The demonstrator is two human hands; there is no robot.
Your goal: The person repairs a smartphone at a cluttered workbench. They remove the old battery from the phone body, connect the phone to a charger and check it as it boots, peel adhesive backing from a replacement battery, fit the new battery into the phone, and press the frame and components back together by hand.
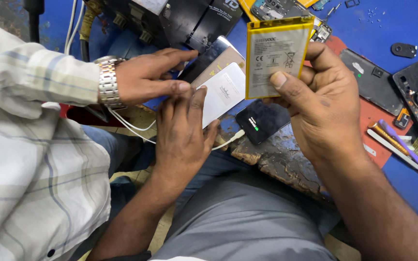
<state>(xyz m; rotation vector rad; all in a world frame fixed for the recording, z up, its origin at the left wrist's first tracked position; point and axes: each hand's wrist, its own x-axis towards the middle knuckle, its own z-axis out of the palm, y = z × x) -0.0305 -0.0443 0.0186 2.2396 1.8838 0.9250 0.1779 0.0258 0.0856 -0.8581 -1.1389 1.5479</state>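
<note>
- Head view, landmark = white pack [222, 92] on the bench edge.
- Right hand [322, 104] is right of the pack, raised, pinching a flat battery [276, 57] w/ yellow edges; thumb on its lower face, fingers behind. Battery is upright, label side to the camera, just above-right of the pack.
- Left hand [182, 137] is just below-left of the pack, fingers loose, tips touching the pack's left edge, not clamped on anything.
- Another person's hand [151, 76] w/ a metal watch [107, 82] lies left of the pack, fingertips on its upper left corner.
- Dark phone [261, 121], screen lit, is below-right of the pack, touching it or nearly so; cannot tell.
- White cable [136, 126] runs below the pack, from the left to the phone.
- Red mat [378, 123] w/ tools is well right of the pack.
</note>
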